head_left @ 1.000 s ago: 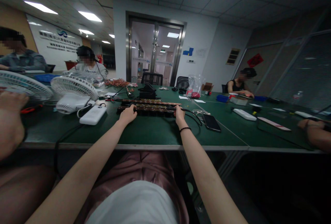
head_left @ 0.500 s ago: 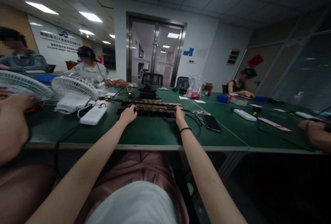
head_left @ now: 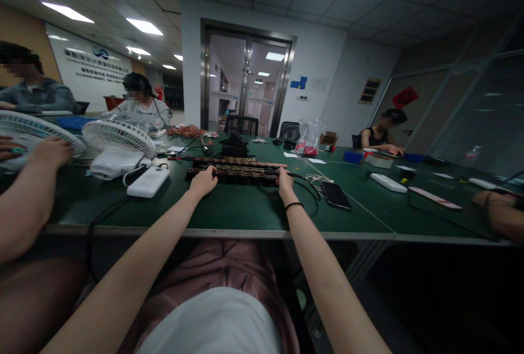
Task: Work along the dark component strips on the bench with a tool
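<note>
Both my hands are at a long, dark bundle of bars with copper-coloured stripes (head_left: 241, 173), which lies crosswise on the green table. My left hand (head_left: 203, 180) is closed around its left part, thumb on top. At the right end my right hand (head_left: 284, 180) is closed on it, close to where a black cable runs off. A second row of similar striped bars (head_left: 245, 161) lies just behind. Beyond that sits a black boxy object (head_left: 234, 145). The undersides of the bundle and most of my fingertips are hidden.
To the left are a white power bank (head_left: 148, 181) and a white fan (head_left: 118, 149); a co-worker's hand touches another fan (head_left: 41, 130). On the right lie a phone (head_left: 336, 196) and a white cable (head_left: 317, 182). Copper wire (head_left: 188, 131) is heaped farther back.
My hands and the striped bundle stay practically in place. At the left, the co-worker's hand has moved right and up along the fan's rim.
</note>
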Tool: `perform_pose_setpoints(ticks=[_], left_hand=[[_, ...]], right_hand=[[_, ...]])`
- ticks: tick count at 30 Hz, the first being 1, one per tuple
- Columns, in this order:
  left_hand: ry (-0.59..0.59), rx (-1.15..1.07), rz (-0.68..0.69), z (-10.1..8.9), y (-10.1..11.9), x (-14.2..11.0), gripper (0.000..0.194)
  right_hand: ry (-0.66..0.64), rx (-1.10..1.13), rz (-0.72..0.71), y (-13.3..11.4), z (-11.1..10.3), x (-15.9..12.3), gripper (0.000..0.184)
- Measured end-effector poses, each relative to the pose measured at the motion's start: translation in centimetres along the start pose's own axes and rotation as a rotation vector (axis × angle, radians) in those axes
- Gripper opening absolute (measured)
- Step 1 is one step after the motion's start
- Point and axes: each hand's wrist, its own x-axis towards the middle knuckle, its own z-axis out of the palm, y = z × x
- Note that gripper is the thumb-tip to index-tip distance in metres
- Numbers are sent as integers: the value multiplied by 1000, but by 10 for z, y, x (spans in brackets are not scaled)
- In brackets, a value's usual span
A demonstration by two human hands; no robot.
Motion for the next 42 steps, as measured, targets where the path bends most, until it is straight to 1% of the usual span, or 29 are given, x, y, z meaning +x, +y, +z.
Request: perform_pose_setpoints(ticks=[3,9,15,21,25,31,35,38,42], left_hand=[[-10,2,8,0,0,0,34],[-7,7,-6,-1,2,-1,37],[-14,14,-2,-1,2,-1,36],[-15,21,1,0,2,-1,34],[6,9,-5,-1,2,-2,36],[-8,0,1,0,1,-1,34],[-3,-1,-5,0,1,-1,36],[-10,2,5,0,1,-1,34],[12,14,-15,0,1,-1,36]], right_hand=[[32,-8,44,1,0,2,19],[1,-35,16,4,1,6,17],[37,-33,31,5,2,5,17],[33,-21,25,5,1,4,18],[28,-22,16,6,1,4,18],[16,-26,11,5,0,4,18],[45,-17,29,4,1,3,19],[39,-22,29,4,1,2,19],[49,-28,39,3,1,2,19]])
